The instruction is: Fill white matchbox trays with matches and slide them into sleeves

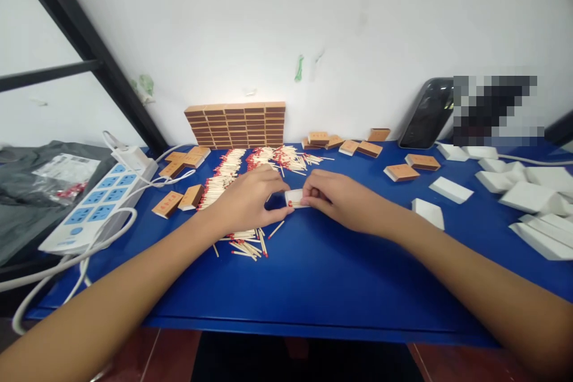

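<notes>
A small white matchbox tray lies between my hands above the blue table, with a few red-tipped matches inside it. The thumb and fingers of my left hand close around the tray's left end. At its right end, my right hand pinches it with curled fingers, which hide that part. Beside and partly beneath my left hand runs a long pile of loose matches, red heads mostly to the left. More matches lie scattered nearer me.
Brown matchboxes form a stacked block against the wall. Loose matchboxes lie around the table. White trays are heaped at right. A power strip with white cables stands left; a black phone leans at back right.
</notes>
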Available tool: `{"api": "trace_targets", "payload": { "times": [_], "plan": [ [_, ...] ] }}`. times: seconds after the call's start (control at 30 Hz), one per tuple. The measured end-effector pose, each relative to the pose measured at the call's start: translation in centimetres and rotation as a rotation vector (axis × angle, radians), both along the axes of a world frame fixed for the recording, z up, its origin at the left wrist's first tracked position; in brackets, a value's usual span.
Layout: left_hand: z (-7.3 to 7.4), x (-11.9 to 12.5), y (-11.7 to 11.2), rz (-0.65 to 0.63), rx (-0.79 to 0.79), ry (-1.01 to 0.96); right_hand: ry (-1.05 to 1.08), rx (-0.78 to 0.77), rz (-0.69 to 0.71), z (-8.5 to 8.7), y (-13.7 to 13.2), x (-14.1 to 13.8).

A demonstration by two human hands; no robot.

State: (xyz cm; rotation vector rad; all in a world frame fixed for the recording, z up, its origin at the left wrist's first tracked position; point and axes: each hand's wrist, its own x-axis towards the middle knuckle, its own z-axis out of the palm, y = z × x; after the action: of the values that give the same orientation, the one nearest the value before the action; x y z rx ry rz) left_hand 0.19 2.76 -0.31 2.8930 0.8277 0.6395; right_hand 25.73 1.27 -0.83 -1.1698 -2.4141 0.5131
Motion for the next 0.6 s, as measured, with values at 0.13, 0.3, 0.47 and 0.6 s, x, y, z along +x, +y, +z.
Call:
{"api": "trace_targets", "payload": {
  "times": [0.13,0.3,0.47,0.6],
  "plan": [
    [-0.1,0.0,-0.2,-0.013,0.013,-0.014,0.1,0.046,-0.014,-0.4,-0.1,-0.5],
    [-0.3,0.3,-0.5,-0.026,-0.04,0.005,0.182,0.069,0.037,-1.2,0.1,-0.2],
    [-0.1,0.4,-0.4,-0.003,-0.048,-0.014,0.236,0.246,-0.152,-2.1,3.0,0.4],
    [0.0,0.3,-0.5,-0.009,-0.051,-0.011,0.133,0.373,-0.225,-3.4,6.3,0.8]
  ]
}}
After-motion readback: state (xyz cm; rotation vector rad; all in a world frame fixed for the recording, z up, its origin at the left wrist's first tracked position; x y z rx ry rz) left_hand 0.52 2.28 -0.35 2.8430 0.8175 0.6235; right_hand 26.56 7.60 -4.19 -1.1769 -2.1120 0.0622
